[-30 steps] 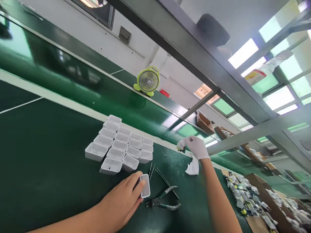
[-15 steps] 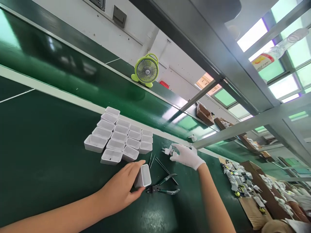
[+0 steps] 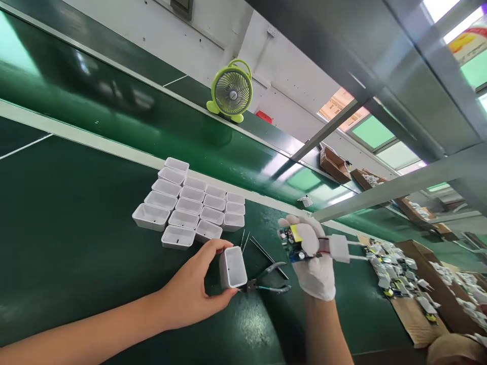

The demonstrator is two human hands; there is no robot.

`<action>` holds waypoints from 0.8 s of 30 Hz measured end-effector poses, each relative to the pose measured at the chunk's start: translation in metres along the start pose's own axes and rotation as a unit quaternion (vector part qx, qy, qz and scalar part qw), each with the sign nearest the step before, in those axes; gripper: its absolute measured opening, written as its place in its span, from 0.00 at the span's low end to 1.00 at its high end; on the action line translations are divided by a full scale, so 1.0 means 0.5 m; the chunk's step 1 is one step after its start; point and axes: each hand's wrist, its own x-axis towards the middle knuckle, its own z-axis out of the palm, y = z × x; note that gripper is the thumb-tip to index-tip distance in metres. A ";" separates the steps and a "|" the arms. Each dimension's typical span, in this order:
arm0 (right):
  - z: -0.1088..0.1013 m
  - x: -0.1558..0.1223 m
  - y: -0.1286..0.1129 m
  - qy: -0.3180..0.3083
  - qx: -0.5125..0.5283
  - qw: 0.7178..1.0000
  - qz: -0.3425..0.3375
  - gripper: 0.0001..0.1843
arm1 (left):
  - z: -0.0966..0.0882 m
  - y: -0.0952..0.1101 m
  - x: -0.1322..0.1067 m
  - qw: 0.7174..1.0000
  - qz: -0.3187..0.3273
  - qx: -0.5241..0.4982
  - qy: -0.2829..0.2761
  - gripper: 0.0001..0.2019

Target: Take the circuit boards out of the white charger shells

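Note:
My bare left hand [image 3: 203, 281] grips a white plastic case [image 3: 233, 267] by its sides, its open end facing me. In my white-gloved right hand [image 3: 314, 268] is a circuit board [image 3: 294, 244] with yellow and green parts, held under the thumb. A white plug piece with two long prongs [image 3: 339, 248] is joined to the board and sticks out to the right. Behind the case lie diagonal cutters [image 3: 266, 285] with handles spread, and tweezers [image 3: 269, 257]. Several like white cases [image 3: 184, 219] stand in rows beyond my left hand, open ends up.
A pile of white plug pieces and boards [image 3: 395, 268] lies on cardboard at the right, beside a brown box [image 3: 429, 279]. A green fan [image 3: 232, 94] stands at the back. A metal frame [image 3: 380, 190] crosses the upper right. One small white part [image 3: 305, 201] lies on the far strip.
My right hand has picked up the circuit board with its plug from the table and turned it palm up, nearer to me. The case in my left hand has tilted and shifted slightly right.

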 end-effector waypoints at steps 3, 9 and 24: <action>0.062 -0.050 0.039 -0.053 0.145 0.985 0.073 0.37 | -0.001 0.000 -0.001 1.000 0.005 -0.018 -0.010 0.28; 0.083 -0.082 0.067 -0.107 0.258 0.951 0.136 0.42 | 0.014 -0.008 -0.008 0.992 -0.093 -0.034 0.082 0.27; 0.074 -0.097 0.058 -0.084 0.246 0.958 0.121 0.42 | 0.001 -0.010 -0.008 0.991 0.049 -0.121 0.024 0.39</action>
